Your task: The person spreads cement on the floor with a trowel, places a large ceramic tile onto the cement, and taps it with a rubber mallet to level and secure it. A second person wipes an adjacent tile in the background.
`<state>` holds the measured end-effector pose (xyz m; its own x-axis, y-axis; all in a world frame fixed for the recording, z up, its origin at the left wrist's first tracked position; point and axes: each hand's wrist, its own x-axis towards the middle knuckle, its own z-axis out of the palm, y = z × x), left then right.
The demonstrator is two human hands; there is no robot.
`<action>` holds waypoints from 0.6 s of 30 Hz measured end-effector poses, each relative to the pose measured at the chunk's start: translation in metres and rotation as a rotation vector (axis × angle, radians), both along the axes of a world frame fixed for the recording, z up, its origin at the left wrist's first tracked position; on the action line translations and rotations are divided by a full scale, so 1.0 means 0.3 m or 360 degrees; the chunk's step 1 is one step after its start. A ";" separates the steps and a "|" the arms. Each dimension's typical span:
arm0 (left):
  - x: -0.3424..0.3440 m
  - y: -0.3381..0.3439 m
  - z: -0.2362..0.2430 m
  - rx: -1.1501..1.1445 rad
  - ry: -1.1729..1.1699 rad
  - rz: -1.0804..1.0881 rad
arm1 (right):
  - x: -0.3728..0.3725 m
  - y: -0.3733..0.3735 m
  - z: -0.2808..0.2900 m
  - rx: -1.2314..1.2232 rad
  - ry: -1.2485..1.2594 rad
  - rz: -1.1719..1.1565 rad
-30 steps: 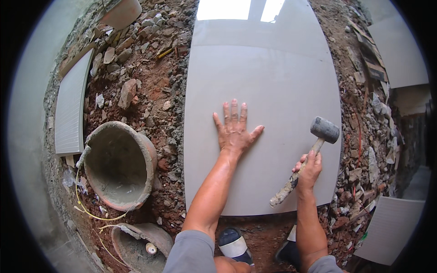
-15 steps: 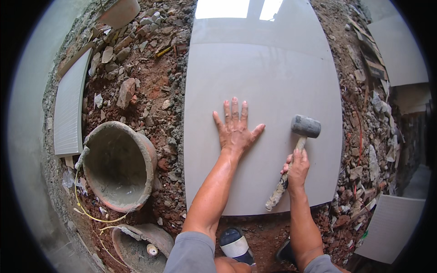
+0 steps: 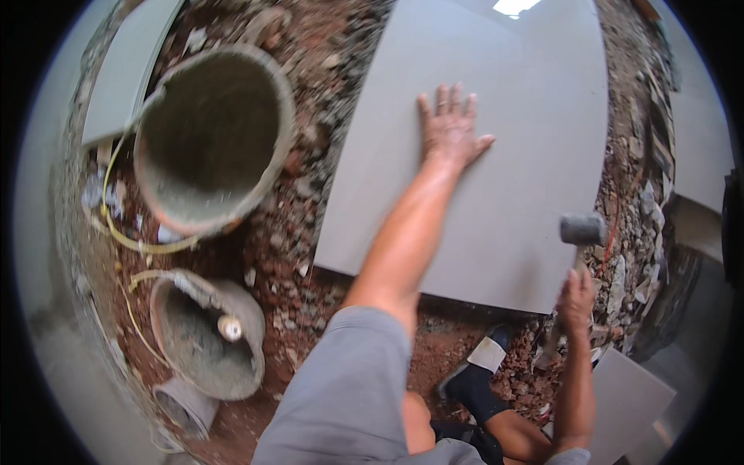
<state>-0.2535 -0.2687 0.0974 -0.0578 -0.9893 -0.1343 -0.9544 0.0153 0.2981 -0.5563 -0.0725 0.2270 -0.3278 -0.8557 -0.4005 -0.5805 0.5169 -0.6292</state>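
My left hand [image 3: 451, 138] lies flat with spread fingers on a large pale grey floor tile [image 3: 480, 209]. In my right hand [image 3: 576, 298] is a rubber mallet [image 3: 583, 229], gripped by its light, worn handle with the dark head up. The mallet head is at the tile's right edge, near the front corner; whether it touches the tile I cannot tell. Part of the handle below my fist is hard to make out against the rubble.
Left of the tile stand a big cement-crusted bucket [image 3: 278, 139] and a smaller bucket [image 3: 249, 325] holding a roundish pale object [image 3: 230, 328]. Tiles lean at the far left [image 3: 128, 74] and lower right [image 3: 632, 399]. Broken rubble [image 3: 298, 217] and red soil surround the tile. My sandalled foot [image 3: 487, 353] is in front.
The view has swung, so the tile appears tilted and the buckets higher. My right hand has carried the mallet from over the tile to its right edge. My left hand stays flat on the tile.
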 end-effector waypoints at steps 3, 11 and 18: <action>-0.066 0.010 0.065 0.0190 0.0015 0.0073 | -0.156 0.048 0.180 0.0167 0.0454 0.0394; 0.006 0.616 0.130 -0.0317 0.0622 -0.0514 | -0.350 0.329 0.283 0.0148 0.0340 0.0429; 0.307 1.325 0.198 0.0283 0.1082 0.0524 | -0.320 0.562 0.092 0.0272 -0.0114 -0.0028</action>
<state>-0.1615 0.1289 0.1569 0.1088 -0.9367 -0.3329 -0.5078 -0.3403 0.7914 -0.6522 0.0960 0.2547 -0.3073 -0.7676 -0.5625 -0.5272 0.6294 -0.5708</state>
